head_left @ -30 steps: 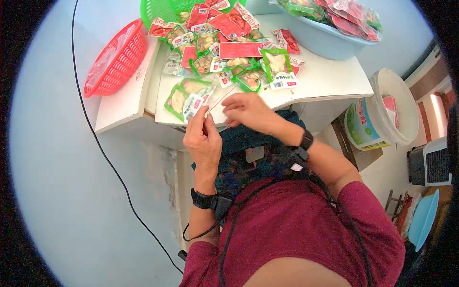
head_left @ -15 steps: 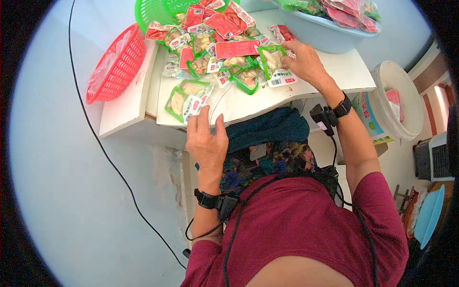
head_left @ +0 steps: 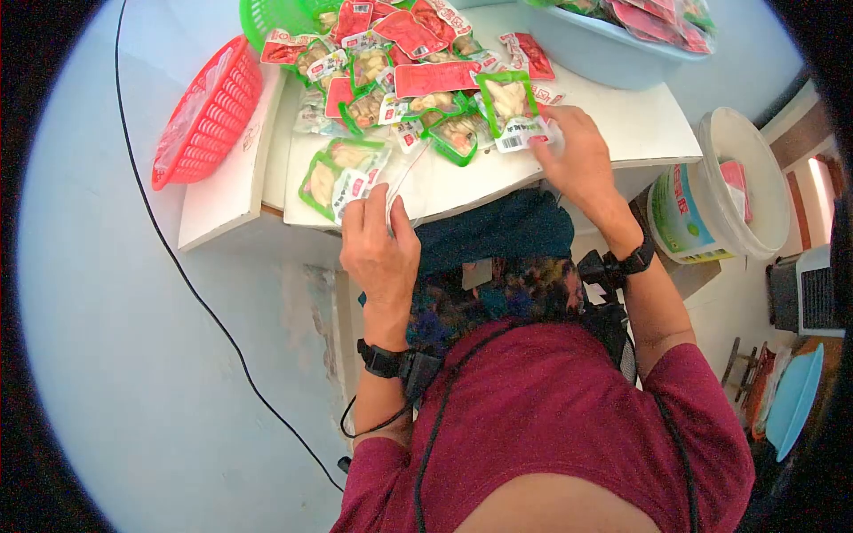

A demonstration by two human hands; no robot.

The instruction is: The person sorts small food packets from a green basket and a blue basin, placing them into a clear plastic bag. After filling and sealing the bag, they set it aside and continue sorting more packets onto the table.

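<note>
My left hand is at the table's front edge, thumb and fingers closed on the rim of a clear plastic bag. A green-edged food packet with pale pieces lies by its fingertips, seemingly inside that bag. My right hand pinches the lower right corner of another green-edged packet, with pale pieces behind its clear window. This packet is tilted up at the right side of a heap of green and red packets. The fingertips of my right hand are partly hidden by the packet.
A green basket stands behind the heap, a red basket at the left. At the back right is a light-blue basin with more packets. A white bucket stands beyond the table's right end. A black cable runs down the wall.
My right hand has shifted down toward me and now grips the packet's lower corner instead of its right side. My left hand has stayed almost in place.
</note>
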